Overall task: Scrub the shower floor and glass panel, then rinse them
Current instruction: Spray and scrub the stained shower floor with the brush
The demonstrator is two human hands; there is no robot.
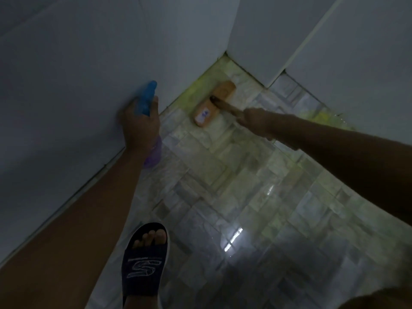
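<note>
A wooden scrub brush head lies flat on the wet tiled shower floor, close to the far corner. Its wooden handle runs back into my right hand, which is closed around it. My left hand grips a spray bottle with a blue nozzle and a purple body, held beside the left wall. Yellow-green cleaner streaks the floor along the corner. I cannot make out a glass panel in this dim view.
White walls close in on the left and at the back right, meeting in the corner. My foot in a dark slide sandal stands on the tiles near the left wall. A second yellow-green patch lies behind my right arm.
</note>
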